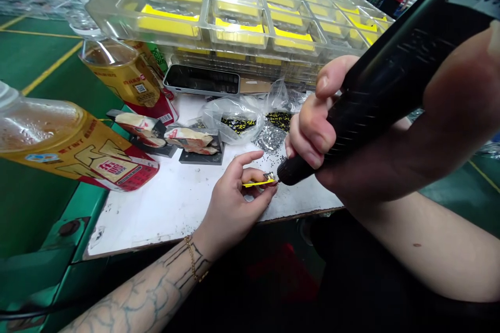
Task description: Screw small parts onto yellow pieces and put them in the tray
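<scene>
Black electric screwdriver [375, 93], gripped in the closed right hand [375, 174], slants to the end of a yellow piece [254, 184], pinched by the left hand [230, 200] above the white surface [148, 213]. Fastening seems under way; the next move likely calls for steady tip alignment.

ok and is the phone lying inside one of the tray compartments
No, the phone lies on the white tabletop, in front of the clear trays.
</scene>
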The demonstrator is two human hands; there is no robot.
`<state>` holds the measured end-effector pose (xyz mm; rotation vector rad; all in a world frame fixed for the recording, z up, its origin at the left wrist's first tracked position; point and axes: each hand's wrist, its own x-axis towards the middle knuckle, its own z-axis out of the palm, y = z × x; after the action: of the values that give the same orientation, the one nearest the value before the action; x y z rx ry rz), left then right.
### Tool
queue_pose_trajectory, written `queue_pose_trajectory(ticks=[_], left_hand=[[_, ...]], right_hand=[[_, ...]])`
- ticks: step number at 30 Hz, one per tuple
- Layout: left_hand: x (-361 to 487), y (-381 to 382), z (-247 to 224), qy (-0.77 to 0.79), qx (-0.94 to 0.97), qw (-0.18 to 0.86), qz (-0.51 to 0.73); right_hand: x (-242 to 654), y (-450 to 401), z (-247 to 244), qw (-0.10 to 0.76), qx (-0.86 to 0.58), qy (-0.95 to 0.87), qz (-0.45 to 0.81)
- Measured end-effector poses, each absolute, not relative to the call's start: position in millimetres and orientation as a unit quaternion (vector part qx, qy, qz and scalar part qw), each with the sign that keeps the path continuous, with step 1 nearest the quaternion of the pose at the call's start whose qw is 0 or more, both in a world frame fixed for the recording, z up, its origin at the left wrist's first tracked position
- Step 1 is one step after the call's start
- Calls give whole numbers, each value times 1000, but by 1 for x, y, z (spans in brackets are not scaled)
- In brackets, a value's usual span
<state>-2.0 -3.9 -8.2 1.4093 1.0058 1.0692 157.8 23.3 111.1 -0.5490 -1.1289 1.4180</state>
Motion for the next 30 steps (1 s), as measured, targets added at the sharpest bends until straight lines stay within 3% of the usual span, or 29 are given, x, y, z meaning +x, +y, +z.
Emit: queue_pose_trajectory(ticks=[30], left_hand=[[-2,-5,-9,405,604,523,445]], right_hand=[[156,24,116,545,-312,-504,593]])
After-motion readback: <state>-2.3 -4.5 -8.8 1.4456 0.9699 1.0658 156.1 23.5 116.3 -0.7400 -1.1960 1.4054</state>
